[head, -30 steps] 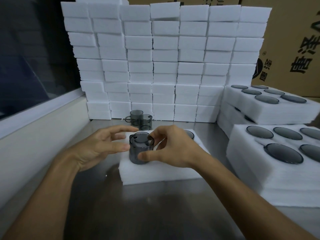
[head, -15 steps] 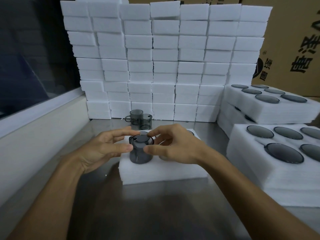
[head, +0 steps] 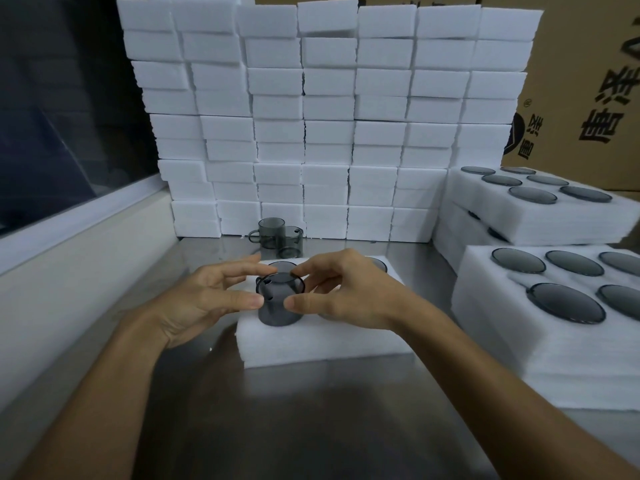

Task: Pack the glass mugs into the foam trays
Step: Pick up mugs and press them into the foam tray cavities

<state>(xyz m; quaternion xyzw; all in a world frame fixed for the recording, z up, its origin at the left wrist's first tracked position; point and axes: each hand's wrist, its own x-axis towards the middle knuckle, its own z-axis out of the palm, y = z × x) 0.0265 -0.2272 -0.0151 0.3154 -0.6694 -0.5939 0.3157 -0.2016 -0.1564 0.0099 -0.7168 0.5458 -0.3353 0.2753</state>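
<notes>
Mug going down into its pocket, both hands on the rim!

The smoky glass mug sits lower than it did a second ago: then it stood tall above the foam tray, now its base is sinking into the near-left pocket. The left hand has come in from the side, thumb and forefinger now pinching the rim, while the right hand pinches the opposite edge, fingers only lightly curled. Just beyond the grip, another pocket already holds a mug, and past the right hand's knuckles a further one peeks out. Further back from the grip, two loose mugs wait by the stacked foam blocks. Off to the right, filled trays pile up. My call: seating is nearly done, a gentle press finishes it.
</notes>
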